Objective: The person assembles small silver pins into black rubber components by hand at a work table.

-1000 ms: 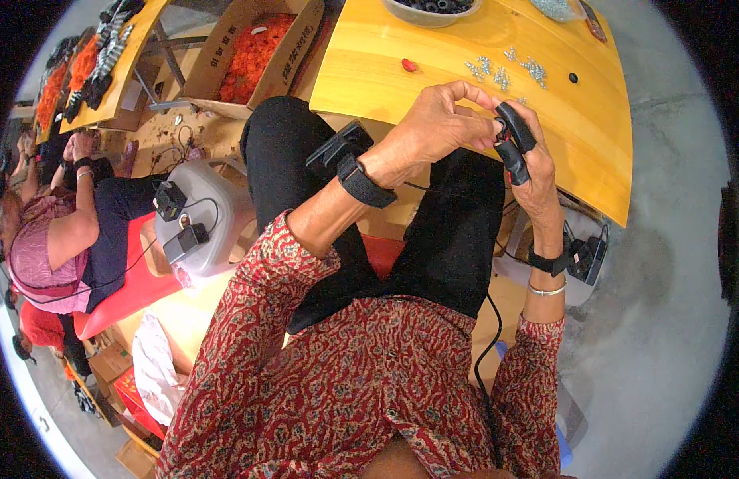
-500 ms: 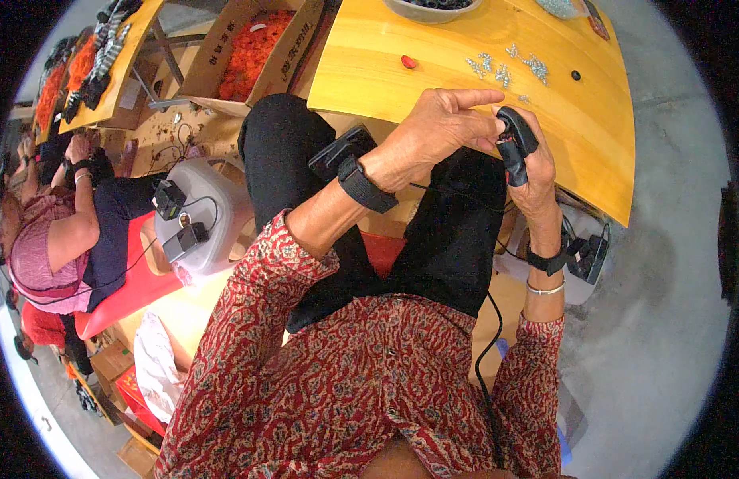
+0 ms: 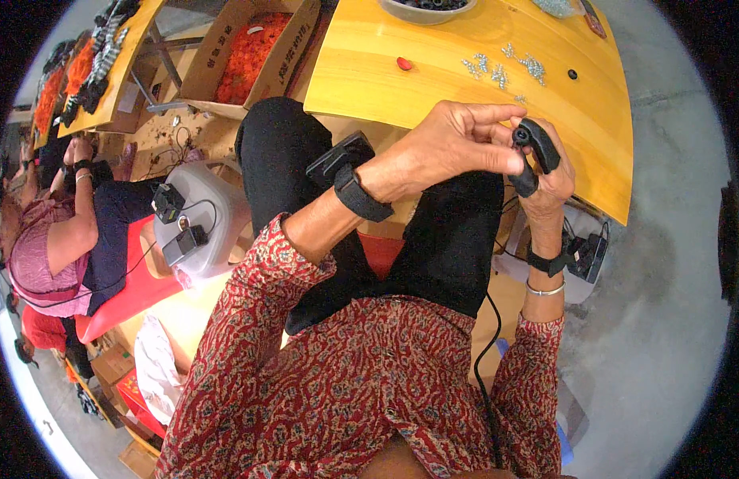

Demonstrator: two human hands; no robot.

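Note:
In my right hand (image 3: 555,185) is a black curved plastic part (image 3: 543,148) with a rounded end that has a small hole. A second black arm of it bends down toward my palm; I cannot tell whether it is one piece or two. My left hand (image 3: 453,144) reaches across from the left, its thumb and fingertips pinched at the part's rounded end. Anything small between those fingertips is hidden. Just beyond my hands, small silvery screws (image 3: 499,76) lie in loose clusters on the yellow table (image 3: 369,80).
On the table are a small red piece (image 3: 404,64), a black round piece (image 3: 573,74), a bowl of black parts (image 3: 428,11) and a clear bag (image 3: 559,6). A cardboard box (image 3: 286,60) holds orange-red pieces. Another person (image 3: 50,247) sits at left near a whitish plastic stool (image 3: 202,203).
The black part has turned in my right hand, bringing its rounded end with the hole into view. My left thumb and fingers have moved right and closed in at that end.

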